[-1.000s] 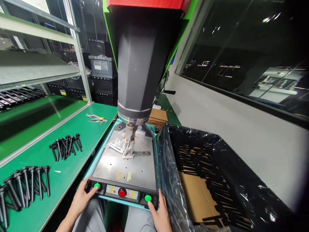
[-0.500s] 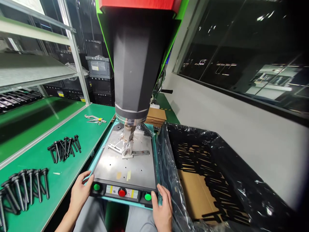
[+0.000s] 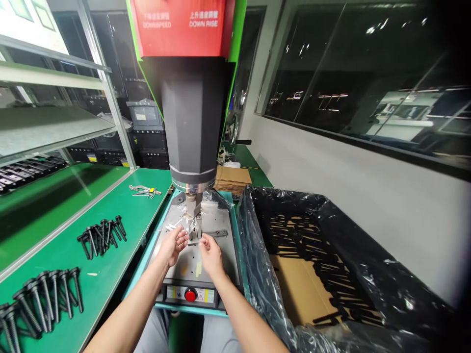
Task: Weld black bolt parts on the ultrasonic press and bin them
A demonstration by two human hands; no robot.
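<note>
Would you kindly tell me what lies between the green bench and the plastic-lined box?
In the head view, a metal plate lies there, with the left hand and right hand over it.

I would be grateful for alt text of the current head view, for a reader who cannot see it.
A person's left hand and right hand are close to a small metal fixture beneath a dark press head. Two clusters of black bolts lie on a green bench at left; at right, a plastic-lined box holds long dark parts.
</note>
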